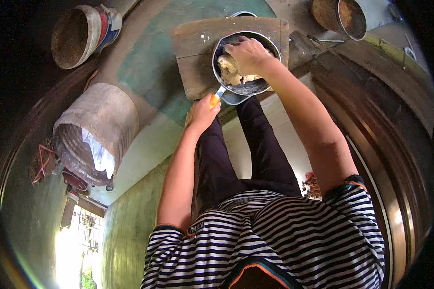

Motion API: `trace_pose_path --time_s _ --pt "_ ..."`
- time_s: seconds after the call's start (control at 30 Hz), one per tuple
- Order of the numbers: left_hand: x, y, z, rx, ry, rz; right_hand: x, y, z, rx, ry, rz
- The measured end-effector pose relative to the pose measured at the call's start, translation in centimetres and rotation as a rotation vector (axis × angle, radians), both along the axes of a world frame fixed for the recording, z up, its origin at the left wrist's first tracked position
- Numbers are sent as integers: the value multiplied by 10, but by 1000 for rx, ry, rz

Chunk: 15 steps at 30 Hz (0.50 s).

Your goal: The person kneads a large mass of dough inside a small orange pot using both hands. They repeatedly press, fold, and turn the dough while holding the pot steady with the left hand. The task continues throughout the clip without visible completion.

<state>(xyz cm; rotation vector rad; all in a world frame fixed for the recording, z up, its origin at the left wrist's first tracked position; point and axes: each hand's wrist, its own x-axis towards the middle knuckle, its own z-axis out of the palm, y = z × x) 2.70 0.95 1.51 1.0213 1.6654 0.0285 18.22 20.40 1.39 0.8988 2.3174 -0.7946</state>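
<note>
A round metal saucepan (256, 88) with an orange-ended handle (214, 100) rests on a wooden board (194, 48). My left hand (202, 115) is wrapped round that handle at the pan's near left side. Inside the pan lies a lump of pale, rough dough (228, 70), with whitish smears on the wall around it. My right hand (250, 55) reaches in from the right and grips the dough, its fingers bent down and partly hidden.
Under the board's near edge, part of another metal vessel (236, 98) shows. A bucket (72, 36) lies at far left, below it a large ribbed drum (103, 111) with white sheeting. At far right stands a rusty round container (345, 19). Small white bits dot the board.
</note>
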Motion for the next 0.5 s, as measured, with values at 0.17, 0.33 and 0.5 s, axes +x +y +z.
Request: trace_pose_path --time_s 0.17,0.33,0.5 --pt "-1 -5 -6 -14 33 -29 31 -37 22 276 290 -98" --pt "-2 -11 -12 1 43 -11 53 -52 53 314 478 -386" --pt "3 -8 -10 -38 41 -9 68 -63 31 364 382 -498"
